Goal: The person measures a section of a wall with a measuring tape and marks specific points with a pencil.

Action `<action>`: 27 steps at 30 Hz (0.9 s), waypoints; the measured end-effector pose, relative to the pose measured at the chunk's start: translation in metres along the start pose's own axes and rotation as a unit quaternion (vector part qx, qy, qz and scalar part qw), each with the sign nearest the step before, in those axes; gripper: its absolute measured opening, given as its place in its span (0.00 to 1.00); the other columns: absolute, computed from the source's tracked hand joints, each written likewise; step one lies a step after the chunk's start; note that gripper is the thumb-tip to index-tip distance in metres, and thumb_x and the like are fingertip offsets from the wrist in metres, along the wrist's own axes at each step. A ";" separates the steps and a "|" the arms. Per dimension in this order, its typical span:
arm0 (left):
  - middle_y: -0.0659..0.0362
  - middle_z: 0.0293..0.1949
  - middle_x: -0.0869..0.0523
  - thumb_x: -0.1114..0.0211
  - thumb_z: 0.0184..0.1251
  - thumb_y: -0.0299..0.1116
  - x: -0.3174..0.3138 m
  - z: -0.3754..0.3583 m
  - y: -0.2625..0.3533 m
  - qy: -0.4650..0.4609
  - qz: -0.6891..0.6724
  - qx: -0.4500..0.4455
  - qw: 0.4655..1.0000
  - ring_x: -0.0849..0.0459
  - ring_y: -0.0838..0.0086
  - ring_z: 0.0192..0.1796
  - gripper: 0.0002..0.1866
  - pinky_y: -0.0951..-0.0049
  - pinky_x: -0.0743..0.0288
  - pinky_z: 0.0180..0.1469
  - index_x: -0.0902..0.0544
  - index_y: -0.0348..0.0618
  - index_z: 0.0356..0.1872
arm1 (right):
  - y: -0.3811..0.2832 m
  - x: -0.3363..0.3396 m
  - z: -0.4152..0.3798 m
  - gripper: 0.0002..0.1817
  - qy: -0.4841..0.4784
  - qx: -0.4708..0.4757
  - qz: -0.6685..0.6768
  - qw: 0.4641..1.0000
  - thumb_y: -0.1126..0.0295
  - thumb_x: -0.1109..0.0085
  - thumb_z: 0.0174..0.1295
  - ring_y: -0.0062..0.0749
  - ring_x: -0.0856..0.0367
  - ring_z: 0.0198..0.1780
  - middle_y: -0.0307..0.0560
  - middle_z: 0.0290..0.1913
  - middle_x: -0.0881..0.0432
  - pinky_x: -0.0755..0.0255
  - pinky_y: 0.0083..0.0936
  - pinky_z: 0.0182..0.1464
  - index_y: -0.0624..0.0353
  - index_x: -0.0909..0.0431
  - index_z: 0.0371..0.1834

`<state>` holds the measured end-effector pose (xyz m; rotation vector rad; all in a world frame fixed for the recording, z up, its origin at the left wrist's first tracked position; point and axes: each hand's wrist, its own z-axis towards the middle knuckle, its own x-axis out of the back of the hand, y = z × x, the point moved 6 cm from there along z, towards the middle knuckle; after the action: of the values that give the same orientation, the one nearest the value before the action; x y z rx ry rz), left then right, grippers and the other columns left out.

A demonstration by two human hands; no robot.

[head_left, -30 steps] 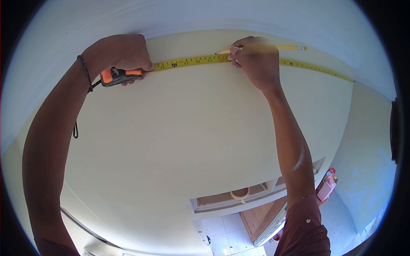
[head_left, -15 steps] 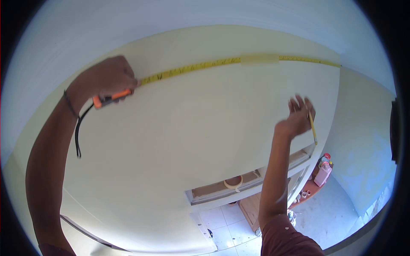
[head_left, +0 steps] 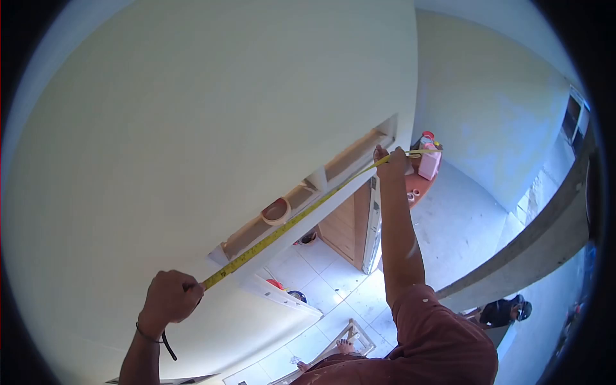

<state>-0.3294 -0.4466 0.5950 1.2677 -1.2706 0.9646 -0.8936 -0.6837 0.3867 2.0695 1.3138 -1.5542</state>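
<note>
My left hand point(head_left: 170, 300) is closed around a tape measure case, which is mostly hidden in the fist. A black strap point(head_left: 168, 350) hangs from the wrist. The yellow tape blade point(head_left: 289, 223) runs up and to the right along the front of a recessed wall shelf point(head_left: 333, 168). My right hand point(head_left: 390, 164) pinches the blade's far end by the shelf's right corner. It also holds a yellow pencil point(head_left: 420, 153) that points right. A roll of masking tape point(head_left: 276, 210) lies in the shelf.
A cream wall point(head_left: 192, 115) fills the upper left. Below are a tiled floor point(head_left: 308, 269), a wooden door point(head_left: 350, 228), a pink bottle point(head_left: 428, 164) and a ladder top with a bare foot point(head_left: 345, 347). Another person point(head_left: 507, 311) crouches at the lower right.
Both hands have come down from the top of the wall. The view has swung downward. The tape now stretches along the shelf recess, with my right hand on its far end.
</note>
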 end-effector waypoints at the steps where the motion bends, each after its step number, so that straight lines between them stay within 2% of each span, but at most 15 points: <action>1: 0.55 0.18 0.13 0.32 0.67 0.42 -0.008 -0.003 -0.005 -0.006 -0.006 0.003 1.000 0.16 0.61 0.20 0.14 0.62 0.20 0.31 0.07 0.45 0.27 | -0.005 0.004 -0.002 0.21 0.016 0.019 -0.018 1.000 0.68 0.49 0.79 0.53 0.12 0.36 0.61 0.50 0.26 0.14 0.43 0.36 0.63 0.42 0.68; 2: 0.56 0.18 0.14 0.32 0.67 0.42 -0.014 -0.005 -0.008 -0.011 -0.012 0.009 1.000 0.16 0.62 0.19 0.15 0.62 0.21 0.31 0.07 0.45 0.26 | -0.011 0.008 -0.003 0.19 0.066 0.034 -0.043 0.996 0.70 0.49 0.76 0.48 0.13 0.34 0.58 0.46 0.22 0.17 0.40 0.33 0.65 0.38 0.65; 5: 0.57 0.16 0.15 0.32 0.67 0.41 -0.019 -0.012 -0.011 -0.036 -0.022 0.039 0.998 0.18 0.66 0.17 0.15 0.65 0.22 0.30 0.07 0.43 0.25 | -0.021 0.014 0.003 0.14 0.079 0.058 -0.060 0.993 0.73 0.47 0.73 0.43 0.15 0.31 0.55 0.37 0.20 0.21 0.38 0.28 0.69 0.31 0.56; 8: 0.55 0.14 0.16 0.30 0.66 0.39 -0.029 -0.017 -0.018 -0.055 -0.049 0.032 0.997 0.20 0.71 0.14 0.15 0.68 0.24 0.26 0.07 0.37 0.28 | -0.016 0.020 0.048 0.07 0.062 0.079 -0.084 0.991 0.77 0.45 0.70 0.39 0.17 0.26 0.53 0.31 0.20 0.24 0.35 0.23 0.71 0.26 0.45; 11: 0.54 0.15 0.15 0.30 0.67 0.39 -0.033 -0.019 -0.017 -0.059 -0.063 0.042 0.995 0.21 0.72 0.14 0.15 0.69 0.25 0.26 0.07 0.37 0.30 | -0.023 -0.006 0.024 0.07 0.056 0.148 -0.196 0.968 0.78 0.47 0.71 0.38 0.15 0.27 0.54 0.32 0.17 0.23 0.34 0.24 0.72 0.24 0.47; 15: 0.56 0.15 0.16 0.31 0.69 0.38 -0.032 -0.018 -0.015 -0.022 -0.081 0.037 0.996 0.20 0.74 0.15 0.15 0.70 0.26 0.25 0.07 0.37 0.30 | -0.023 -0.047 0.021 0.04 0.066 0.207 -0.217 0.952 0.82 0.41 0.69 0.38 0.14 0.27 0.54 0.34 0.14 0.19 0.35 0.27 0.73 0.21 0.44; 16: 0.57 0.15 0.16 0.31 0.69 0.38 -0.030 -0.018 -0.014 -0.008 -0.084 0.030 0.996 0.20 0.75 0.15 0.15 0.71 0.26 0.25 0.07 0.37 0.30 | -0.024 -0.058 0.020 0.05 0.033 0.223 -0.216 0.950 0.83 0.37 0.67 0.38 0.14 0.27 0.55 0.33 0.14 0.19 0.34 0.27 0.74 0.21 0.44; 20: 0.58 0.15 0.15 0.32 0.70 0.38 -0.023 -0.012 -0.002 0.019 -0.088 0.024 0.996 0.21 0.75 0.14 0.15 0.71 0.27 0.25 0.07 0.36 0.30 | -0.020 -0.096 0.037 0.08 -0.001 0.209 -0.190 0.959 0.84 0.40 0.68 0.41 0.14 0.24 0.57 0.35 0.15 0.17 0.33 0.24 0.79 0.21 0.47; 23: 0.57 0.17 0.14 0.33 0.70 0.40 -0.023 -0.006 0.000 0.033 -0.082 0.027 0.996 0.16 0.66 0.19 0.16 0.65 0.23 0.30 0.07 0.41 0.27 | -0.020 -0.110 0.054 0.08 -0.007 0.190 -0.189 0.963 0.84 0.40 0.69 0.41 0.14 0.24 0.58 0.36 0.16 0.17 0.33 0.23 0.78 0.22 0.48; 25: 0.56 0.17 0.14 0.33 0.69 0.40 -0.021 -0.005 0.003 0.043 -0.083 0.022 0.995 0.16 0.65 0.19 0.15 0.65 0.22 0.30 0.07 0.42 0.28 | -0.021 -0.115 0.059 0.10 -0.013 0.182 -0.183 0.966 0.84 0.39 0.69 0.41 0.13 0.25 0.59 0.37 0.16 0.18 0.32 0.23 0.79 0.23 0.50; 27: 0.56 0.18 0.14 0.33 0.69 0.40 -0.020 -0.005 0.002 0.048 -0.082 0.023 0.995 0.16 0.64 0.19 0.15 0.64 0.22 0.30 0.07 0.42 0.28 | -0.020 -0.114 0.061 0.11 -0.018 0.186 -0.183 0.965 0.83 0.38 0.69 0.43 0.13 0.27 0.59 0.37 0.15 0.16 0.35 0.28 0.79 0.23 0.51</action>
<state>-0.3325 -0.4390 0.5766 1.3238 -1.0585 0.9295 -0.9516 -0.7695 0.4659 2.0690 1.5578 -2.1304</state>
